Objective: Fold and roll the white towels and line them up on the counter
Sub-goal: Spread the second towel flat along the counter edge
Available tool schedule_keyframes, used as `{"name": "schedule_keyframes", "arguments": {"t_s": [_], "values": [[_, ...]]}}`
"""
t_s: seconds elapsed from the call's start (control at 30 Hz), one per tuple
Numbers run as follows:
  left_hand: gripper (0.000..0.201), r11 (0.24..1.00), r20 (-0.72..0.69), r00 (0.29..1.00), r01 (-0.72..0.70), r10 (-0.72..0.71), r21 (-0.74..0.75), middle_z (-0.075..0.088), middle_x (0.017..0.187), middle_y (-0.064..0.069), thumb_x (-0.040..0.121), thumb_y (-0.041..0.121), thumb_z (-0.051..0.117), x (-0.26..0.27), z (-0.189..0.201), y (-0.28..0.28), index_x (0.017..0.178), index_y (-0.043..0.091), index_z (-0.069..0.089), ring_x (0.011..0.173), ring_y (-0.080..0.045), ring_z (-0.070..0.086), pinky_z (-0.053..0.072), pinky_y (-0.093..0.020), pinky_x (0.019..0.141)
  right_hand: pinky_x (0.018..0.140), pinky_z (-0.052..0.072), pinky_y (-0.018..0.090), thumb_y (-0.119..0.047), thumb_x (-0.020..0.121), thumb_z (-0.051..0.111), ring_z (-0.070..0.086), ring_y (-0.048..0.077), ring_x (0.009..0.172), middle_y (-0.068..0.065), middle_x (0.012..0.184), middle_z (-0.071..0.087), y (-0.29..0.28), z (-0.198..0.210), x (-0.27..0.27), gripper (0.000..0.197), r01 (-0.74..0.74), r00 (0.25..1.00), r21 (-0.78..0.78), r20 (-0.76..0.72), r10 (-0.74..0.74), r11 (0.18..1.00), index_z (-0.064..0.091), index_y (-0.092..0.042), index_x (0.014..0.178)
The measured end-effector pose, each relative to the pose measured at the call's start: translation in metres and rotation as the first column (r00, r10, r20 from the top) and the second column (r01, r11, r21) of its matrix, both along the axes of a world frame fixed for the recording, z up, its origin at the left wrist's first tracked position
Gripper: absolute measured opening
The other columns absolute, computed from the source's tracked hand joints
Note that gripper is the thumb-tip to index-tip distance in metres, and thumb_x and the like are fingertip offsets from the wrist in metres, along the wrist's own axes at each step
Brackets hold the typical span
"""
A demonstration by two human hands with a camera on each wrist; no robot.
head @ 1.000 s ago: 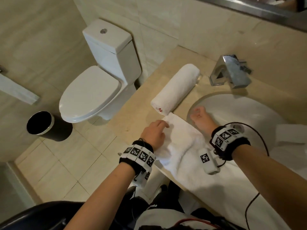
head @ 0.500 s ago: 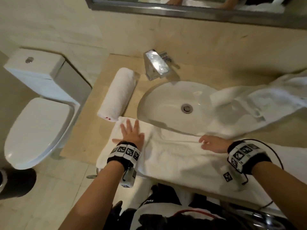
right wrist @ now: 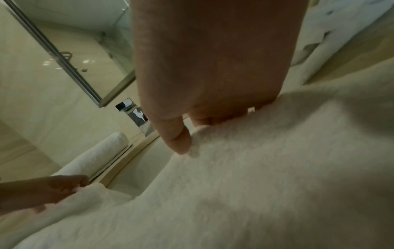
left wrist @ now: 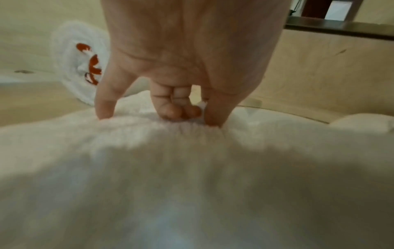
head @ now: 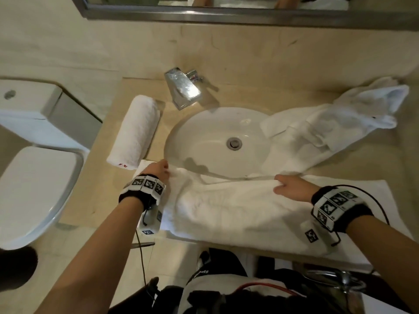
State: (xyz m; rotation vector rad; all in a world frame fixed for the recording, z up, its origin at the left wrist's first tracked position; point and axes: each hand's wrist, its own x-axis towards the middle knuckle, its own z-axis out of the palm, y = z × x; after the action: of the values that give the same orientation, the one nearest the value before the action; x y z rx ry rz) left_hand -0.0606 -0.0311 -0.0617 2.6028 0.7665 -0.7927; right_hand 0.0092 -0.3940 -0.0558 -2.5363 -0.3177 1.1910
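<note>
A white towel (head: 238, 209) lies spread along the counter's front edge, its far edge lifted over the sink's rim. My left hand (head: 158, 172) pinches that edge at its left end, fingers curled into the cloth (left wrist: 181, 112). My right hand (head: 288, 186) grips the same edge further right, thumb on top (right wrist: 179, 139). A finished rolled towel (head: 136, 132) with a red mark on its end (left wrist: 89, 64) lies on the counter left of the sink. An unfolded white towel (head: 328, 130) sprawls at the right, partly over the basin.
The oval sink (head: 210, 141) and chrome faucet (head: 183, 89) sit behind the towel. A toilet (head: 34, 155) stands left of the beige counter (head: 95, 196). A mirror frame (head: 226, 17) runs along the wall above.
My view swung right from the toilet to the sink. My left hand went from flat on the towel to pinching its far edge; my right hand moved right and gripped the same edge.
</note>
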Motion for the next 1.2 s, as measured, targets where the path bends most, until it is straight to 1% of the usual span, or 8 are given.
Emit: {"name": "schedule_keyframes", "arguments": {"t_s": [0.13,0.33,0.47,0.7,0.8,1.03,1.13,1.2], "values": [[0.026,0.987,0.115,0.981,-0.158,0.159,-0.012,0.056,0.116,-0.028,0.096,0.013,0.033,-0.001,0.003,0.005,0.116,0.0,0.043,0.105,-0.039,0.055,0.042,-0.041,0.087,0.078,0.033,0.025,-0.026,0.097,0.046,0.049,0.021,0.104,0.001,0.109,0.05,-0.01,0.015,0.013,0.028,-0.033,0.999,-0.017,-0.018,0.032,0.999,0.047,-0.013,0.122],[0.025,0.955,0.187,0.938,-0.295,0.292,-0.012,0.052,0.116,-0.029,0.096,0.016,0.035,0.0,0.006,-0.006,0.116,0.002,0.042,0.096,-0.04,0.055,0.044,-0.044,0.082,0.079,0.038,0.032,-0.028,0.096,0.045,0.051,0.028,0.098,0.015,0.11,0.054,-0.021,0.01,0.041,0.024,0.072,0.975,-0.074,0.215,-0.054,0.995,0.041,-0.009,0.111],[0.039,0.942,0.206,0.921,-0.335,0.331,-0.016,0.05,0.121,-0.026,0.093,0.007,0.039,-0.003,0.011,-0.02,0.131,0.01,0.038,0.103,-0.038,0.055,0.043,-0.038,0.086,0.105,0.031,0.042,-0.034,0.09,0.056,0.036,0.032,0.129,0.014,0.138,0.04,-0.035,-0.007,0.037,0.051,0.092,0.95,-0.223,0.313,-0.018,0.97,0.037,-0.015,0.134],[0.051,0.907,0.201,0.888,-0.422,0.414,-0.002,0.039,0.135,-0.025,0.087,0.014,0.056,-0.024,0.002,-0.011,0.134,0.01,0.038,0.123,-0.042,0.041,0.038,-0.046,0.1,0.106,0.03,0.042,-0.023,0.089,0.055,0.033,0.036,0.128,0.014,0.138,0.041,-0.095,-0.02,0.015,0.042,0.302,0.879,-0.039,0.398,-0.263,0.952,0.047,-0.013,0.129],[0.048,0.837,0.205,0.82,-0.547,0.535,0.007,0.032,0.139,-0.024,0.088,0.013,0.053,-0.04,-0.002,-0.012,0.134,0.007,0.039,0.127,-0.04,0.034,0.033,-0.046,0.103,0.102,0.034,0.041,-0.017,0.09,0.051,0.039,0.036,0.122,0.016,0.13,0.049,-0.121,-0.019,0.011,0.03,0.314,0.866,-0.079,0.432,-0.251,0.946,0.056,-0.01,0.119],[0.055,0.55,0.373,0.509,-0.835,0.776,-0.003,0.024,0.145,-0.024,0.088,0.018,0.049,-0.089,-0.01,-0.028,0.136,0.0,0.032,0.133,-0.037,0.028,0.025,-0.045,0.109,0.1,0.034,0.044,-0.021,0.09,0.057,0.036,0.038,0.123,0.019,0.132,0.042,-0.152,-0.021,0.008,0.03,0.307,0.851,-0.156,0.486,-0.198,0.939,0.057,-0.011,0.117],[0.069,0.495,0.292,0.457,-0.867,0.84,-0.068,0.01,0.153,-0.023,0.092,0.025,0.047,-0.105,-0.014,-0.037,0.147,-0.001,0.014,0.142,-0.037,0.015,0.015,-0.047,0.117,0.098,0.035,0.045,-0.02,0.091,0.055,0.038,0.039,0.12,0.021,0.13,0.043,-0.152,-0.027,0.007,0.028,0.316,0.834,-0.17,0.519,-0.187,0.934,0.058,-0.006,0.115],[0.076,0.528,0.188,0.511,-0.848,0.839,-0.049,0.022,0.147,-0.028,0.081,0.03,0.06,-0.115,-0.018,-0.041,0.144,0.011,0.022,0.135,-0.047,0.024,0.029,-0.055,0.11,0.099,0.035,0.046,-0.018,0.09,0.055,0.038,0.039,0.12,0.023,0.129,0.044,-0.15,-0.031,0.006,0.03,0.384,0.798,-0.144,0.549,-0.25,0.912,0.057,-0.002,0.115]]}}
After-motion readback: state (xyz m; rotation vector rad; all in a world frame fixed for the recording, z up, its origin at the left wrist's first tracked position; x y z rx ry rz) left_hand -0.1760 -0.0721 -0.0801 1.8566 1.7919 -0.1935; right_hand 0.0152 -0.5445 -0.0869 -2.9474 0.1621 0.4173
